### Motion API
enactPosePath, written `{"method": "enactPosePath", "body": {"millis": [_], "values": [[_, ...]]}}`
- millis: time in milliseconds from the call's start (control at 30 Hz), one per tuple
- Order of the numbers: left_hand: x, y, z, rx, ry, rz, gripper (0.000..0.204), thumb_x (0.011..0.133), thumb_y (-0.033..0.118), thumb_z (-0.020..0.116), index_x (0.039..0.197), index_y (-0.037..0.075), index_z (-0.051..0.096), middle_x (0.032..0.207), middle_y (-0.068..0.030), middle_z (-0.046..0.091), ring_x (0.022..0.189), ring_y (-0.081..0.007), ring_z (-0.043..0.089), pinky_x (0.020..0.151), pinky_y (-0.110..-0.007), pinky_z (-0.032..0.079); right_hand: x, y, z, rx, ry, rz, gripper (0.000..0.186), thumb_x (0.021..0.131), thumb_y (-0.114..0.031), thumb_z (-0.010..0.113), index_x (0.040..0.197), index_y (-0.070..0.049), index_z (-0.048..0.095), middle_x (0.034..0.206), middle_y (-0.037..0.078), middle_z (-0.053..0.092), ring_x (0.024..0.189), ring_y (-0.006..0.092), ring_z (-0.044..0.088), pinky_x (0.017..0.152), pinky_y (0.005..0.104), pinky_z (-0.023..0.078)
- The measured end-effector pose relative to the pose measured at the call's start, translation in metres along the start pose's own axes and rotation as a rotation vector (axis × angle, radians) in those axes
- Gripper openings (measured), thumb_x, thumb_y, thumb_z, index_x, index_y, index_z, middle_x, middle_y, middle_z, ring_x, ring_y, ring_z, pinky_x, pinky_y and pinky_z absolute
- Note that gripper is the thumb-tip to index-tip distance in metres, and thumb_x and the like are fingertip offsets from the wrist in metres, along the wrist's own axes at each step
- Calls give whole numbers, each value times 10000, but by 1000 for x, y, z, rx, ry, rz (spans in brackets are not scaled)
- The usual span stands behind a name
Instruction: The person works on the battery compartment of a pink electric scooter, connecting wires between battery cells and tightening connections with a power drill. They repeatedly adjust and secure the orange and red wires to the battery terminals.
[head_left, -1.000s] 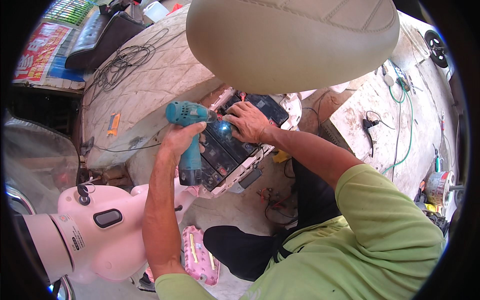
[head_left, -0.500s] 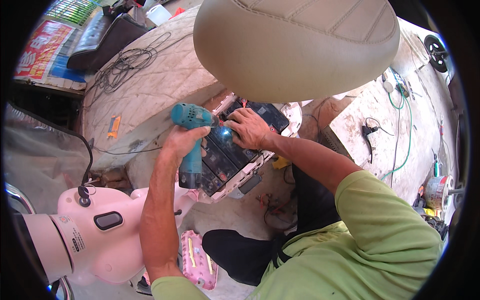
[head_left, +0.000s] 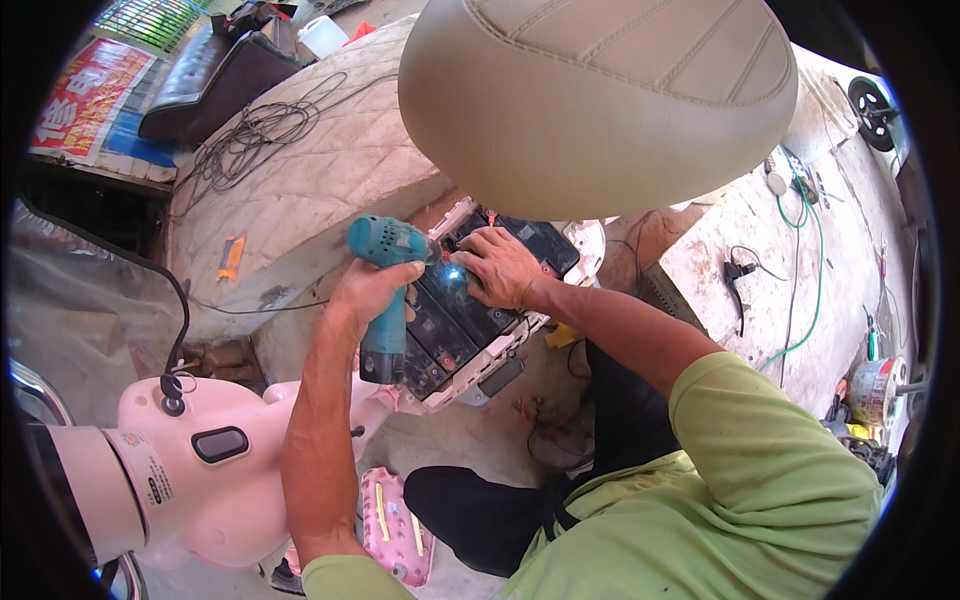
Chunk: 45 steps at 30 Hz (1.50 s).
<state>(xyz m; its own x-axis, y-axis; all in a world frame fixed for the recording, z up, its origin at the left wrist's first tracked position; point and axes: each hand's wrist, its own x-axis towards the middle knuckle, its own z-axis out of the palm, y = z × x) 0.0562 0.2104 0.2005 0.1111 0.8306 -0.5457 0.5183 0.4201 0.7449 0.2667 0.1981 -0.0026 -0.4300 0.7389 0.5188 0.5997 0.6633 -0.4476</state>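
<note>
My left hand [head_left: 360, 296] is wrapped round the grip of a teal cordless drill [head_left: 386, 241]. The drill's nose points right, at the near ends of my right fingers, and its lamp lights a spot there. Fingers bent, my right hand [head_left: 505, 268] rests over the black batteries [head_left: 440, 328] beside the drill tip; whatever it pinches is hidden. The batteries lie side by side in the pale pink frame [head_left: 470, 375] of a scooter, with red terminal parts [head_left: 446, 358] showing on them.
A raised beige seat [head_left: 600, 110] looms over the far side. The pink scooter body [head_left: 215, 440] stands at the left. On the floor lie a pink cover [head_left: 385, 500], a coiled black cable [head_left: 250, 145], a brake lever [head_left: 738, 275] and a green cord [head_left: 820, 270].
The whole view has shifted slightly, with the seat and batteries a little lower in it. Both hands and the drill stay at the same spot on the batteries.
</note>
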Motion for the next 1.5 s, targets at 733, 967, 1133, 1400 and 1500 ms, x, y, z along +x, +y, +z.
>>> {"method": "enactPosePath", "body": {"millis": [733, 967, 1133, 1400, 1500], "values": [[4, -18, -10, -41, 6, 6, 320, 965, 230, 776, 1238, 75, 719, 868, -98, 720, 635, -218, 702, 575, -394, 621, 1, -1, 1, 20, 6, -2, 480, 829, -268, 790, 1282, -127, 718, 1221, 84, 626, 1268, 296, 567, 1124, 459, 439], [4, -24, -11, -86, 27, -6, 303, 977, 225, 774, 1236, 78, 721, 871, -103, 727, 613, -221, 696, 570, -395, 621, 2, 0, 0, 19, 21, -12, 478, 818, -267, 785, 1270, -128, 717, 1201, 86, 630, 1248, 302, 574, 1101, 463, 448], [19, -40, -21, -168, -16, -6, 249, 955, 139, 790, 1186, 60, 742, 853, -76, 709, 664, -223, 704, 551, -406, 630, 4, -3, -7, 112, 21, -28, 486, 787, -269, 802, 1231, -99, 704, 1182, 147, 633, 1187, 375, 599, 1054, 505, 488], [0, -14, -3, -130, 24, -41, 242, 975, 190, 781, 1167, 54, 725, 842, -114, 732, 611, -263, 720, 567, -406, 633, 0, -3, -5, 32, -21, -19, 586, 828, -279, 799, 1386, -131, 694, 1272, 127, 610, 1291, 332, 560, 1159, 473, 427], [1, -17, -8, -155, 21, -60, 267, 952, 123, 804, 1197, 49, 727, 903, -90, 703, 711, -213, 706, 587, -416, 660, 1, -2, -4, 26, -23, -7, 597, 825, -267, 795, 1398, -135, 692, 1282, 124, 616, 1296, 326, 561, 1170, 474, 422]]}}
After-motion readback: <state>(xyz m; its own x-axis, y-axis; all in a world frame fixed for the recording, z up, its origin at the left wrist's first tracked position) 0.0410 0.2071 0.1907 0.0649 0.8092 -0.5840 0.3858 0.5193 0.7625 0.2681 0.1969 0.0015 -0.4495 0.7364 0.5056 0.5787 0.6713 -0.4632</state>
